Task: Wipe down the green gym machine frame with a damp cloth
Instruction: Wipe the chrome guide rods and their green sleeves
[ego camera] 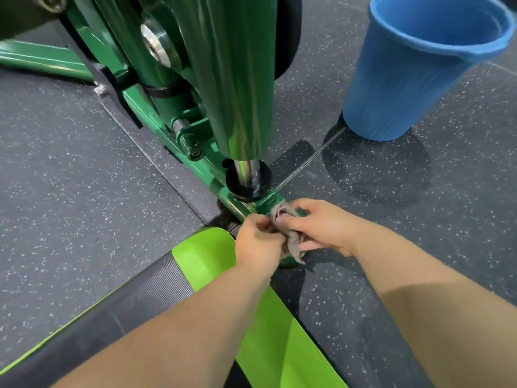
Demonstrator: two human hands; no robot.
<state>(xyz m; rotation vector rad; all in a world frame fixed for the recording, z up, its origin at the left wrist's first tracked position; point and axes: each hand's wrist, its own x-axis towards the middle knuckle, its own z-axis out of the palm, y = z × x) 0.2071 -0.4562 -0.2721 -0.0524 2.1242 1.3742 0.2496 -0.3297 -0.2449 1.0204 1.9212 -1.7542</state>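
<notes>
2 hands meet at lower centre: the left hand point(258, 242) pinches and the right hand point(321, 225) grips 1 grey cloth point(293, 243), bunched on the frame's point(240, 79) floor-bar end. 1 blue bucket point(414, 79) stands upper right; I cannot tell what it holds.

1. A gym: the floor point(84, 177) is dark speckled rubber tiling with visible seams.
2. A glossy green machine frame point(240, 79) with a chrome post point(246, 171) stands on it.
3. A lime-and-black pad point(201, 254) lies just beside the frame.
</notes>
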